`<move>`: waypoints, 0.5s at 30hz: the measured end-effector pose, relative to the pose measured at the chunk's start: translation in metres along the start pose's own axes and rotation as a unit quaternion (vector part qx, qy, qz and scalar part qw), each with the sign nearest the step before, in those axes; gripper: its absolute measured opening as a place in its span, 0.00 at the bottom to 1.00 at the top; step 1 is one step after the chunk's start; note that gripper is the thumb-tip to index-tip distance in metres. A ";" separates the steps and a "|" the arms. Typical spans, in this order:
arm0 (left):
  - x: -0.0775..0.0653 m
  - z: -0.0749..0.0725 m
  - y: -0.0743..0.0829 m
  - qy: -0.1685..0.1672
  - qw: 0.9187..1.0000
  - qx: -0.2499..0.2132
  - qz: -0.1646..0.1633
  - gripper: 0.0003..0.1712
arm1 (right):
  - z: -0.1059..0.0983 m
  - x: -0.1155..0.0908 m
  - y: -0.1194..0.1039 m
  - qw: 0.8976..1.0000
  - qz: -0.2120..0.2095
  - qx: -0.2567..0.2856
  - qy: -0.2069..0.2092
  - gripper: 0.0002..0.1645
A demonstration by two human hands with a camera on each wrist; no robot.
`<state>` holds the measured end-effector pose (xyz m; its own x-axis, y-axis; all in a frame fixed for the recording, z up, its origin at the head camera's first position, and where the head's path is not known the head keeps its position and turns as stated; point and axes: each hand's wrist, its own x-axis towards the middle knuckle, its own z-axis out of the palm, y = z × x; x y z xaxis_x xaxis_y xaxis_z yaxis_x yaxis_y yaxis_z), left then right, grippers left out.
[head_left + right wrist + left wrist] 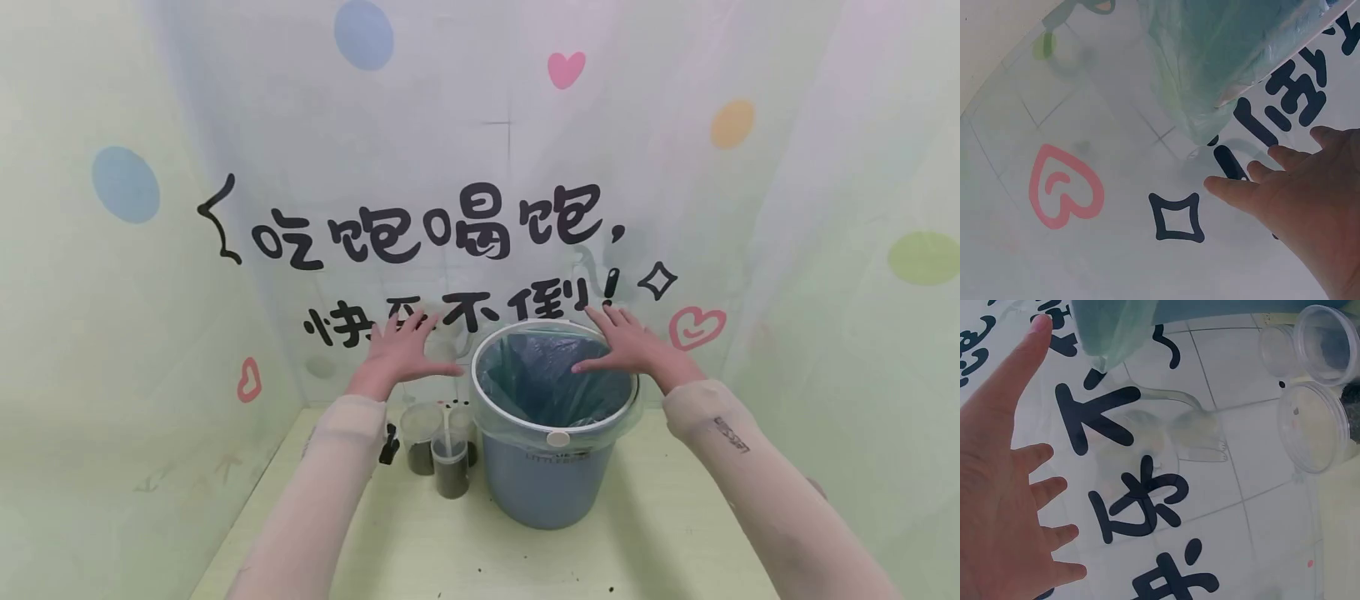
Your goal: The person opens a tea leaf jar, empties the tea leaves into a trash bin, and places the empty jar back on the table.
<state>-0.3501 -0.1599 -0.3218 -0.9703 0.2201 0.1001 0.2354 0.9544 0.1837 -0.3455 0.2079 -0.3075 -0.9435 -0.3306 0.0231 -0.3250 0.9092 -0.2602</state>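
Head view first: pale yellow-green tabletop (645,533) with a few dark specks near the front, boxed in by printed sheeting (450,92) on the back and both sides, all colored dots, hearts and chunky black Chinese lettering (431,229). The blue trash bin (546,492) stands upright around the middle of the tabletop, long axis vertical, mouth facing up, with the round white tab (557,438) on its rim turned toward the person. A thin greenish liner bag (551,375) lines it and folds over the rim. Left hand (401,360) is up on the left side of the mouth, right hand (630,343) up on the right, fingers spread apart on both; can't really tell from here if the right one touches the rim. Three clear plastic cups (452,477) with dark stuff inside sit just left of the bin, plus a small black object (389,445). Left wrist cam: straight thumb, fingers fanned, liner edge hanging near the thumb, cups off to the right. Right wrist cam: fingers spread again, just beside the liner's overhang, with the sheeting behind.
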 end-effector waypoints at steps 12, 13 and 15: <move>-0.012 0.018 -0.030 -0.013 1.000 -0.014 -0.018 0.63 | 0.001 -0.011 0.010 0.999 -0.029 0.043 -0.006 0.64; -0.013 0.020 -0.032 -0.014 1.000 -0.017 -0.020 0.64 | 0.001 -0.013 0.010 0.999 -0.030 0.043 -0.006 0.64; -0.015 0.023 -0.036 -0.015 1.000 -0.017 -0.021 0.64 | 0.001 -0.015 0.013 0.998 -0.035 0.046 -0.004 0.64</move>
<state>-0.3452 -0.1932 -0.3529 -0.9805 0.1865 0.0618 0.1956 0.9556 0.2205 -0.3352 0.2241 -0.3124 -0.9176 -0.3959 0.0365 -0.3833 0.8564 -0.3458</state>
